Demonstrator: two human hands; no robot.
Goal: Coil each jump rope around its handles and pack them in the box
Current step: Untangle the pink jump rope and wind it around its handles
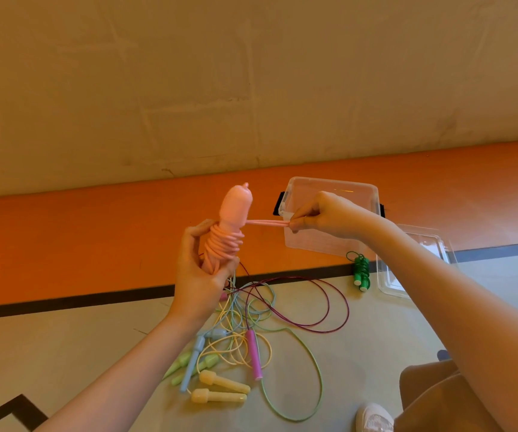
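My left hand [200,275] grips the pink jump rope handles [236,207] upright, with pink cord coiled around their lower part. My right hand [326,215] pinches the doubled end of the pink cord [267,223] and holds it taut to the right of the handles. Behind that hand stands the clear plastic box [329,188], open on the floor. A green jump rope [361,271], coiled around its handles, lies next to the box.
Loose ropes lie tangled on the floor below my hands: yellow handles [220,389], a blue handle [192,363], light green handles [183,363], a magenta handle [255,357] with purple cord. The clear lid [419,269] lies right of the box. A white shoe [374,417] is at bottom right.
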